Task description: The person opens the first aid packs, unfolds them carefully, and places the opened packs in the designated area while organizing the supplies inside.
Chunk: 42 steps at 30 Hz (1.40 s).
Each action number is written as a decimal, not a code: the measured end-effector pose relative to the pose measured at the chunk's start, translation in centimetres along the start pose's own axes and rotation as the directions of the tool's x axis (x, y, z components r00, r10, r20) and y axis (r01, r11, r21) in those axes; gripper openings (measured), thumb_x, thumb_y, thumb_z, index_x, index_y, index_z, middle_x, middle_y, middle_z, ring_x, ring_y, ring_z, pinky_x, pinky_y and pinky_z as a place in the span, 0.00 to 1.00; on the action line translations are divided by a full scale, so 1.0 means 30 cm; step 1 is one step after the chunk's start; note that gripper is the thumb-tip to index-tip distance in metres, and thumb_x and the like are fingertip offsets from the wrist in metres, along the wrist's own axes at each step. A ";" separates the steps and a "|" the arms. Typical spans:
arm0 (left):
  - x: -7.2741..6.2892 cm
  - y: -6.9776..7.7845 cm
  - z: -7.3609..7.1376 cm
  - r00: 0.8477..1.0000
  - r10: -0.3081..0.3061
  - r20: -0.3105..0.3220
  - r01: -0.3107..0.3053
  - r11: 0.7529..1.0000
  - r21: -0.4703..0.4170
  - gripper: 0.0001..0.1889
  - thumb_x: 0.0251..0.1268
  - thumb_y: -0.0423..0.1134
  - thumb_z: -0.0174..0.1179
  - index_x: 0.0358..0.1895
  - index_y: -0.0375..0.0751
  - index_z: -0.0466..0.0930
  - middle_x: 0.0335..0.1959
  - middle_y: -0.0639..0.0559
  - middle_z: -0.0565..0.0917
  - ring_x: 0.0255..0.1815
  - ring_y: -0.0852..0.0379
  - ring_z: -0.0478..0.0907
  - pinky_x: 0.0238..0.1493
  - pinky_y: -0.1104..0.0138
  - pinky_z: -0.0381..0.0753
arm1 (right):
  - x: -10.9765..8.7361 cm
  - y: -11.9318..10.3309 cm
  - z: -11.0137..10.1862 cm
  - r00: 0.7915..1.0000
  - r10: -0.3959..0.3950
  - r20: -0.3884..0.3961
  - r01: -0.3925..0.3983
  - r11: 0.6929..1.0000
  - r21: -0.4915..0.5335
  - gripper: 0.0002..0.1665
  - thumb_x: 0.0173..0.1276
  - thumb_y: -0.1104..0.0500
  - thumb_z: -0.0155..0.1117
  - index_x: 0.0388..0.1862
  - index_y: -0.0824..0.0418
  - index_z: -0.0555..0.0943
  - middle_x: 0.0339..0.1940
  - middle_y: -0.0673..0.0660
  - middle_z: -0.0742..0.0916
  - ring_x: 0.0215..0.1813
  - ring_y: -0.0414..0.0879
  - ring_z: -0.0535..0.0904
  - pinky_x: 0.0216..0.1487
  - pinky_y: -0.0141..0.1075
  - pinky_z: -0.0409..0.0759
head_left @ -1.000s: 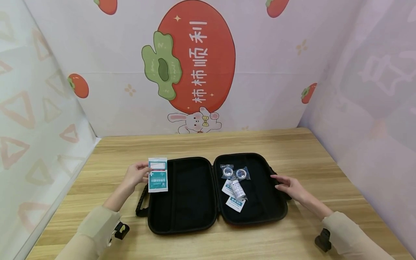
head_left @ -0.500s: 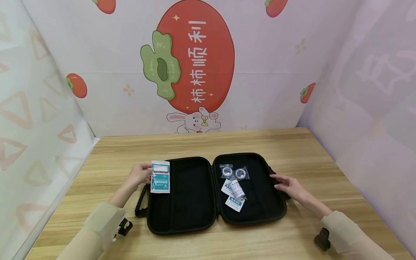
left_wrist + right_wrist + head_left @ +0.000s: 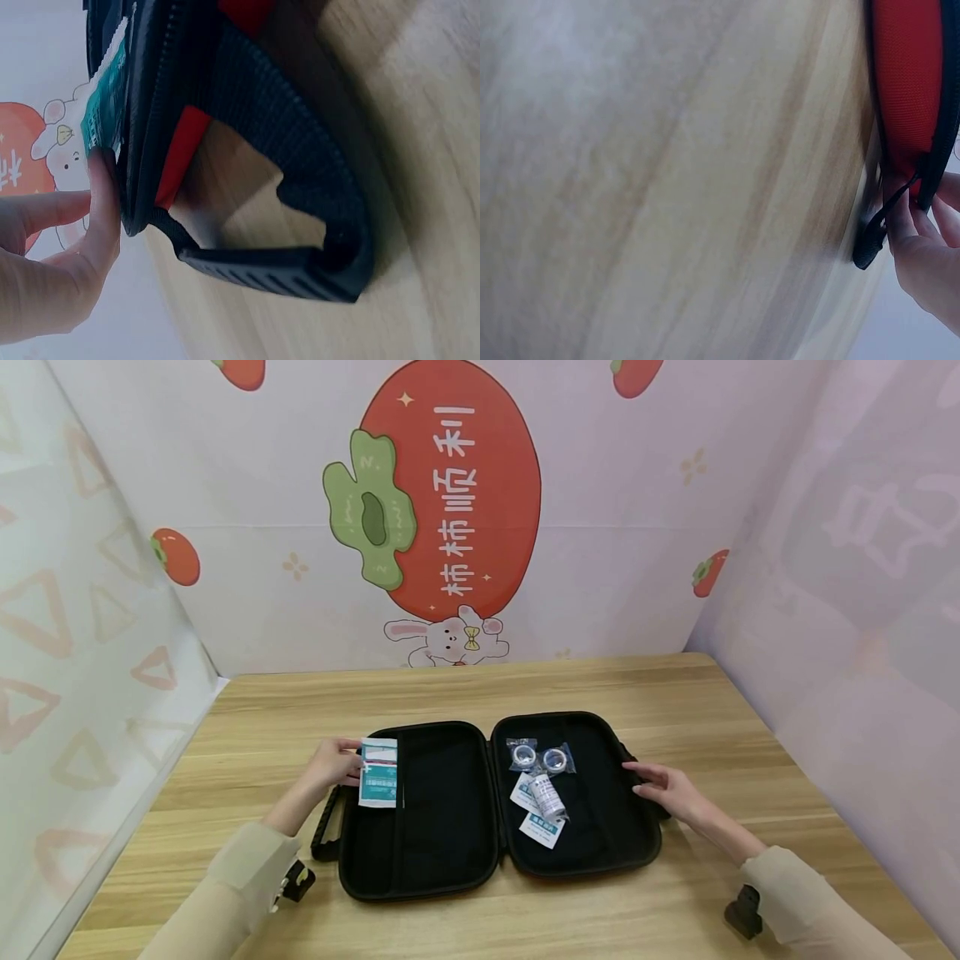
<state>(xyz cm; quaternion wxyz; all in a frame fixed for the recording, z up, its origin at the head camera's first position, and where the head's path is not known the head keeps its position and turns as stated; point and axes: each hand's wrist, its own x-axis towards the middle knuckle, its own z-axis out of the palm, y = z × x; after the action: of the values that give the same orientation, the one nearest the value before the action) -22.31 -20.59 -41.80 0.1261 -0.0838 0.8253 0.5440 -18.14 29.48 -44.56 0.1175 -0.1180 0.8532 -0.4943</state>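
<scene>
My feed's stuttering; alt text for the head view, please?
Left hand holds a teal packet at the left half of an open black case on a table; the right hand holds the case's right edge. Two wrapped rolls, a cylinder and two small packets lie in the right half.

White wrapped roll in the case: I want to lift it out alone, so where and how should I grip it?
Probably its middle, from above, pinching the long curved sides: the white roll lies on its side in the open case, overlapping flat packets that a low approach might drag along.
</scene>
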 end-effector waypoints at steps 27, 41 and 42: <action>0.045 0.016 0.115 0.998 -0.016 0.065 0.017 1.000 -0.003 0.22 0.53 0.18 0.44 0.55 0.18 0.58 0.23 0.41 0.74 0.20 0.58 0.76 0.25 0.63 0.80 | -0.004 -0.004 0.000 1.000 -0.009 -0.005 0.009 1.000 -0.007 0.26 0.65 0.65 0.51 0.60 0.74 0.63 0.58 0.76 0.66 0.54 0.64 0.69 0.48 0.39 0.74; 0.052 0.032 0.142 0.996 -0.055 0.067 0.053 0.998 0.019 0.21 0.52 0.16 0.46 0.53 0.18 0.60 0.30 0.34 0.75 0.21 0.56 0.75 0.27 0.63 0.80 | -0.005 -0.003 0.001 1.000 -0.012 -0.011 0.012 1.000 -0.008 0.26 0.64 0.65 0.52 0.60 0.74 0.63 0.58 0.76 0.67 0.55 0.64 0.68 0.47 0.37 0.74; 0.052 0.033 0.143 0.996 -0.059 0.072 0.058 0.998 0.020 0.21 0.52 0.16 0.46 0.53 0.18 0.60 0.31 0.33 0.75 0.22 0.55 0.76 0.28 0.62 0.80 | -0.005 -0.003 0.002 1.000 -0.012 -0.012 0.012 1.000 -0.006 0.26 0.64 0.65 0.52 0.60 0.74 0.63 0.58 0.76 0.67 0.55 0.64 0.69 0.47 0.37 0.74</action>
<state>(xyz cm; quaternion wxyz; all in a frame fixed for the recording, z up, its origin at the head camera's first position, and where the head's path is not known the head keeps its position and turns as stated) -23.58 -16.27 -43.02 0.1726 -0.0868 0.8222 0.5354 -17.98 29.43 -44.51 0.1091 -0.1203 0.8547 -0.4930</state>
